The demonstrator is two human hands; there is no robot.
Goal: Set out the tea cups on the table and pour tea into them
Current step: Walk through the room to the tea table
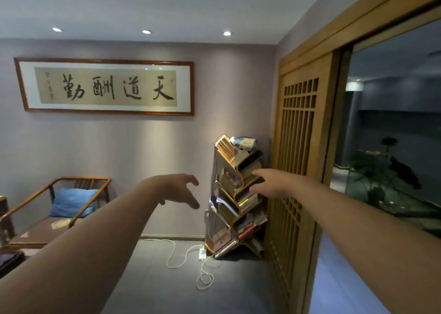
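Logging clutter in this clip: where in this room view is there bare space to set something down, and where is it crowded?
Bare floor lies between the wooden chair and the bookshelf, broken only by a white cable. The chair's seat is mostly free. The bookshelf is packed. Both hands, left hand and right hand, are empty.

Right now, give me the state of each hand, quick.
Left hand: open, fingers spread, holding nothing.
Right hand: open, empty, raised in front of the tall zigzag wooden bookshelf; contact cannot be told.

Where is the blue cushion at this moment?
In the head view, the blue cushion sits at lower left, propped against the back of the wooden armchair, left of the left hand.
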